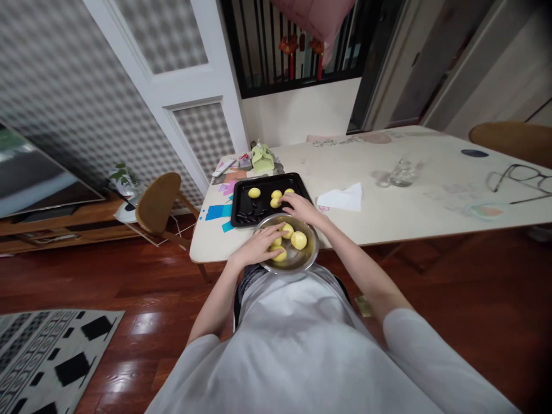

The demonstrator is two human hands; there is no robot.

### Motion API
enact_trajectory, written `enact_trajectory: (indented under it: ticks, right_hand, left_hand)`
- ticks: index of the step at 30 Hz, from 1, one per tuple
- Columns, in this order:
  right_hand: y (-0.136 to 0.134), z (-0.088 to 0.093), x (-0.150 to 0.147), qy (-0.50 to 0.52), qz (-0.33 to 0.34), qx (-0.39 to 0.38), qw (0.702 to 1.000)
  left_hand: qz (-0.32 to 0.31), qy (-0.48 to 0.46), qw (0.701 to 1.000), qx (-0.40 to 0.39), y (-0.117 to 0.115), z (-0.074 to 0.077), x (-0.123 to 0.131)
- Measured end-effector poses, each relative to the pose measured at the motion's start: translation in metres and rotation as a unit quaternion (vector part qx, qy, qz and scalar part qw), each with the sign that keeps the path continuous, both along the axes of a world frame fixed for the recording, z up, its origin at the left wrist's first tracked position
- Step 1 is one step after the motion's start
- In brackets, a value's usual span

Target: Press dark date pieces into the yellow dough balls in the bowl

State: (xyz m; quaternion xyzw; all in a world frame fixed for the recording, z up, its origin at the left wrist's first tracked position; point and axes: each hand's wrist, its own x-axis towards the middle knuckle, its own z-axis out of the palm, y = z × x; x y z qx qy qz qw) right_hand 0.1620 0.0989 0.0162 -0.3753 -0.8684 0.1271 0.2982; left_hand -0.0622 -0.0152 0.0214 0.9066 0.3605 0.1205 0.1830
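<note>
A steel bowl sits at the table's front edge, against my body, with several yellow lemons inside. My left hand reaches over the bowl's left rim. Its thumb and fingers are closed around a lemon there, partly hidden by the fingers. Past the bowl, my right hand is over the near right side of a black baking tray. Its fingertips are bent onto a lemon in the tray. Other lemons lie close by, and one lemon is apart on the left.
Small dark pieces lie at the tray's near left. On the white table are a white paper, a clear glass, eyeglasses, a green tissue holder and a white remote. A wooden chair stands left.
</note>
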Motion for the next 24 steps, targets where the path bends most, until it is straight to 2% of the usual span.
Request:
enact_trajectory:
  ticks: [2, 6, 10, 14, 17, 19, 22, 24]
  right_hand:
    - [0.021, -0.003, -0.01, -0.05, -0.014, 0.002, 0.999]
    - [0.046, -0.006, -0.029, -0.128, 0.013, 0.025, 0.991]
    - [0.054, -0.005, -0.038, -0.145, 0.018, 0.024, 0.989]
    - [0.051, -0.001, -0.036, -0.142, 0.005, 0.023, 0.99]
    - [0.038, 0.008, -0.029, -0.126, -0.005, 0.024, 0.992]
    - [0.02, 0.016, -0.021, -0.094, -0.002, 0.026, 0.995]
    - [-0.021, 0.029, -0.005, 0.009, 0.026, 0.026, 0.999]
    - [-0.053, 0.034, 0.006, 0.029, 0.055, 0.023, 0.998]
  left_hand:
    - [0.0, 0.004, 1.0, -0.006, 0.0, 0.002, 0.0]
    - [-0.002, 0.011, 1.0, -0.015, -0.001, 0.003, -0.001]
    - [-0.003, 0.005, 1.0, -0.01, 0.0, 0.002, -0.003]
    - [-0.004, 0.002, 1.0, -0.011, 0.0, 0.001, -0.003]
    - [-0.005, 0.006, 1.0, -0.018, 0.0, 0.001, -0.004]
    - [-0.005, 0.006, 1.0, -0.018, 0.0, 0.001, -0.004]
    - [0.001, 0.0, 1.0, -0.014, 0.0, 0.0, -0.003]
    - [0.006, 0.001, 1.0, -0.013, 0.001, -0.001, -0.003]
